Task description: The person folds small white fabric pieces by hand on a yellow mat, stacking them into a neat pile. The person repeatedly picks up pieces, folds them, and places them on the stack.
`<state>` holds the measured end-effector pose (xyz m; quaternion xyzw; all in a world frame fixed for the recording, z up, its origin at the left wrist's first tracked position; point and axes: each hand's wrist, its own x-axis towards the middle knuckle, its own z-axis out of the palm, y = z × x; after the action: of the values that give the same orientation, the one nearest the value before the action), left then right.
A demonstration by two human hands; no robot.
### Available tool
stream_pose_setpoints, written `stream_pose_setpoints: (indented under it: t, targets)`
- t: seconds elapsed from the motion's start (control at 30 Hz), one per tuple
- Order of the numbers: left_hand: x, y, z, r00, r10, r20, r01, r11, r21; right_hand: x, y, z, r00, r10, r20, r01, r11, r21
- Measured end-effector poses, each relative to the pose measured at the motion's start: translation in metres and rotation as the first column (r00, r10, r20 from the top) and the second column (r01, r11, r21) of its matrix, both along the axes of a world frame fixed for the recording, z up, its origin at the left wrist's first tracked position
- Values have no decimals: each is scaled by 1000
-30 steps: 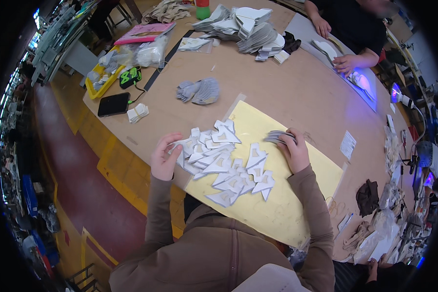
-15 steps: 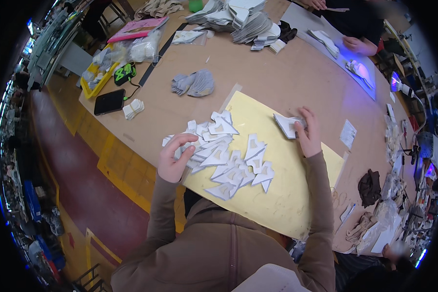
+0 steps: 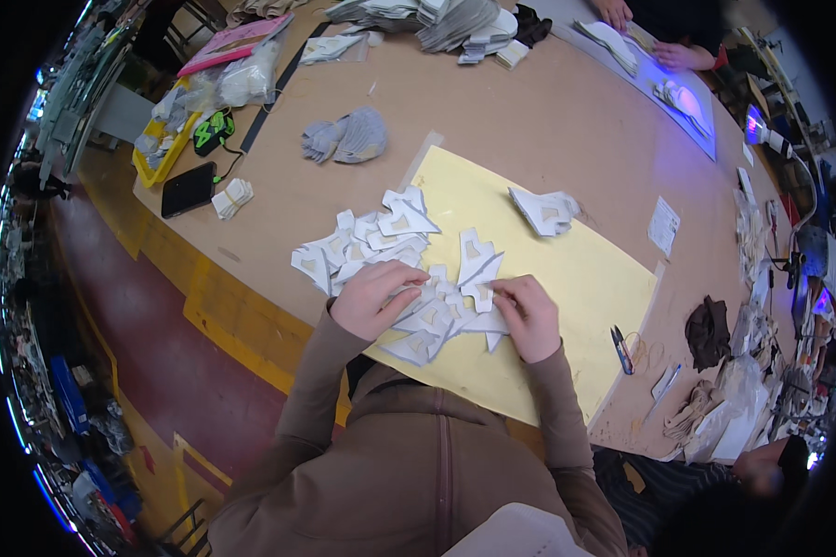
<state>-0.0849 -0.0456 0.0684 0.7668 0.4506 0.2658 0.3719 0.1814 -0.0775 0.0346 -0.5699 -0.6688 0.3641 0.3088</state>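
Loose white pieces (image 3: 424, 320) with grey edges and cut-out openings overlap in a heap at the left of a yellow sheet (image 3: 567, 288). My left hand (image 3: 373, 299) is low over the heap, its fingers curved and the thumb a little apart from them. On the heap's right side, my right hand (image 3: 531, 318) pinches the edge of one white piece (image 3: 478, 297) between thumb and fingers. Beyond it, a small stack of similar pieces (image 3: 541, 212) lies on the sheet by itself.
A grey bundle (image 3: 358, 136), a black phone (image 3: 189, 190) and a yellow basket (image 3: 149, 162) are on the table's left. Cutting snips (image 3: 621, 350) and a dark cloth (image 3: 708, 332) lie right. At the far right, a co-worker's hands (image 3: 683, 56) work near a violet lamp (image 3: 760, 130).
My right hand has let go of the small stack, leaving it on the sheet, and come left to the heap. My left hand has moved right over the heap. Snips now show on the right.
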Motion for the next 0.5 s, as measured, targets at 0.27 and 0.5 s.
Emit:
stream_pose_setpoints:
  t: [0.27, 0.5]
  targets:
    - [3, 0, -10, 999, 46, -11, -46, 998, -32, 24, 2, 10, 942, -287, -172, 303, 950, 78]
    - [4, -17, -19, 997, -75, -12, 72, 988, -135, 46, -6, 23, 851, -432, -299, 466, 884, 49]
